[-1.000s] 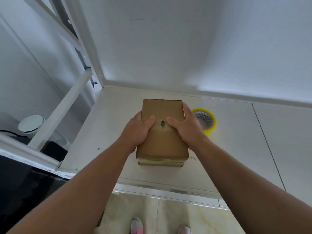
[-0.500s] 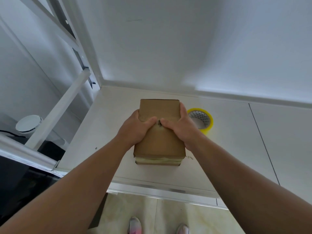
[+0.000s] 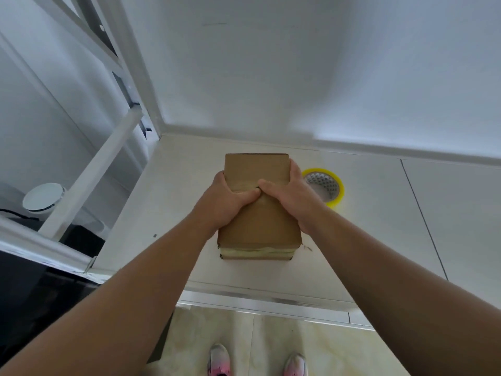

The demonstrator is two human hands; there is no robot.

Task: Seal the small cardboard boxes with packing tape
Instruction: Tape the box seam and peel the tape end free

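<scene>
Cardboard box [image 3: 259, 223] lay flat on the white surface [image 3: 379, 226], close to the near edge and a little left of the middle. It was plain brown, longer than wide, with its long side running from near to far. A band of pale, wrinkled tape ran across the near end face, and a faint glossy strip seemed to cross the top just beyond the thumbs.

The left hand [image 3: 222, 203] gripped the left side of the box and the right hand [image 3: 294, 200] gripped the right side. Both thumbs lay on the top face, their tips touching at the middle. The fingers [image 3: 296, 169] of the right hand curled down over the right edge, pressed together; those of the left hand were mostly hidden behind the left edge.

A yellow tape roll [image 3: 332, 185] lay flat just right of the box, partly behind the right hand.
</scene>
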